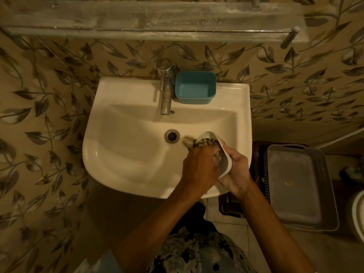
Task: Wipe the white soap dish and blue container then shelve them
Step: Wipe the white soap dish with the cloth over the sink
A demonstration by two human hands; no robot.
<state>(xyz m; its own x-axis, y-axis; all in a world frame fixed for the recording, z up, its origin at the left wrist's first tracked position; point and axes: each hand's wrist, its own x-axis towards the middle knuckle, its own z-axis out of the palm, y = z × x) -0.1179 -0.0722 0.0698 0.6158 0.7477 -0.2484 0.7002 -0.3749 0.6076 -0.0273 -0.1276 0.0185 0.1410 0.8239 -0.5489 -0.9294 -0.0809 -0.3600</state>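
Over the right side of the white sink [122,154], my right hand [235,172] grips the white soap dish [224,154], tilted on its edge. My left hand [199,168] presses a patterned cloth [201,143] into the dish's inside; part of the cloth trails out toward the drain. The blue container [195,88] stands upright and empty on the sink's back ledge, just right of the tap. A glass shelf [149,18] runs along the wall above the sink.
A chrome tap [165,89] rises at the sink's back centre, with the drain [172,136] below it. Right of the sink, a grey plastic tray [301,186] rests on a dark basket [236,205]. Leaf-patterned wall tiles surround the sink.
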